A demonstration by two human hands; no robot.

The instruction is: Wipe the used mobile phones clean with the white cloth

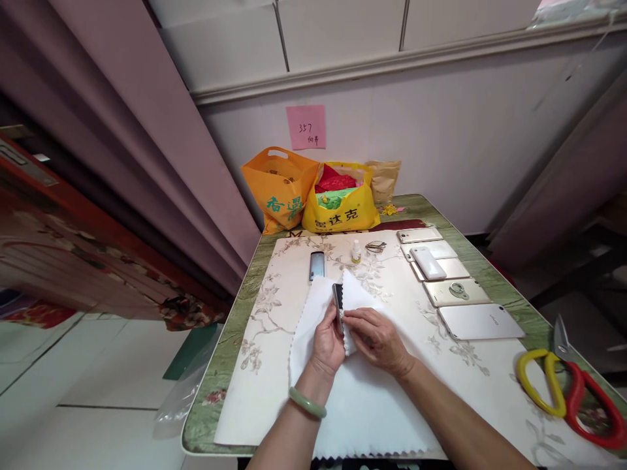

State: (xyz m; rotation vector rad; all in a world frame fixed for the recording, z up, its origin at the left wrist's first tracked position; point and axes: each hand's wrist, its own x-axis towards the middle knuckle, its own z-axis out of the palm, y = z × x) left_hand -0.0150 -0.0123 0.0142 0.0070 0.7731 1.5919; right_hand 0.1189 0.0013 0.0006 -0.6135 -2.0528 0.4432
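My left hand (327,343) is closed around a dark phone (337,301) held on edge over a large white cloth (362,398). My right hand (377,336) pinches a folded part of that cloth against the phone's side. A green bangle (306,403) circles my left wrist. Another dark phone (317,264) lies flat on the floral mat (274,313) beyond my hands, with a small dropper bottle (356,252) and a metal ring-shaped item (375,247) near it.
Several light-coloured phones (458,292) lie in a row on the right of the mat. Two pairs of scissors, yellow (541,380) and red (590,401), rest at the right edge. An orange bag (279,186) and a yellow bag (340,202) stand against the wall under a pink note (306,126).
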